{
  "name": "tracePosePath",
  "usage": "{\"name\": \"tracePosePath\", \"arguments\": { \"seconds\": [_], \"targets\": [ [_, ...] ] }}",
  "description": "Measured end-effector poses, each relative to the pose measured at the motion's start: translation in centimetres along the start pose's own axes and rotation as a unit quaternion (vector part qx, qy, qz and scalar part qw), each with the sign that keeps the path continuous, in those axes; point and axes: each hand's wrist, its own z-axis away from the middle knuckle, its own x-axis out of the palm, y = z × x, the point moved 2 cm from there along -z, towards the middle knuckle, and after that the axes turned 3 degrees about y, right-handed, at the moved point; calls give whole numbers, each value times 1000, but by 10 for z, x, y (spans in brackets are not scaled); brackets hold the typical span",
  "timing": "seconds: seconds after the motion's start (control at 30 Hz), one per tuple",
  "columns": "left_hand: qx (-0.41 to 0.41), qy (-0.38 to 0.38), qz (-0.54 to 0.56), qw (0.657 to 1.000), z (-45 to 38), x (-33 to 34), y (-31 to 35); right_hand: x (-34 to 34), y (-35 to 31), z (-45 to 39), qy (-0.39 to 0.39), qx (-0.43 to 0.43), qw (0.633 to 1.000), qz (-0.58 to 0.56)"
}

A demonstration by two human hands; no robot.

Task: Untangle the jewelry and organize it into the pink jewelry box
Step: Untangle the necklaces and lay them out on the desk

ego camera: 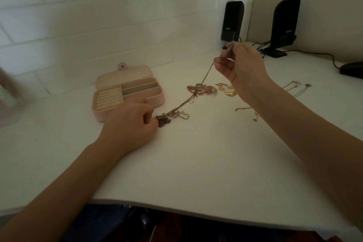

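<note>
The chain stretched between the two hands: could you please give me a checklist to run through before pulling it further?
1. Right hand pinching the raised end of the chain: ok.
2. Left hand pinning the knotted clump on the table: ok.
3. Chain free of the red-cord cluster: not ok, it passes over it.
4. Pink jewelry box open, compartments showing: ok.
5. Clasp undone: cannot tell.
</note>
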Motion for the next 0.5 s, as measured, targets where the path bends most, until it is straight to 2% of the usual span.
{"name": "tracePosePath", "arguments": {
  "seconds": [0.17,0.27,0.33,0.4,0.5],
  "targets": [
    [-11,30,8,999,-1,-1,6,13,3,11,-93,18,995,28],
    [-16,53,113,992,-11,-1,25,26,2,22,-186,32,982,12],
    [-28,15,205,978,-22,5,42,32,1,28,-233,43,972,-1],
    [-46,-32,277,959,-33,16,57,33,0,29,-244,48,968,-15],
    [-99,-9,394,914,-41,24,65,24,-5,17,-176,32,981,-69]
  ]
}}
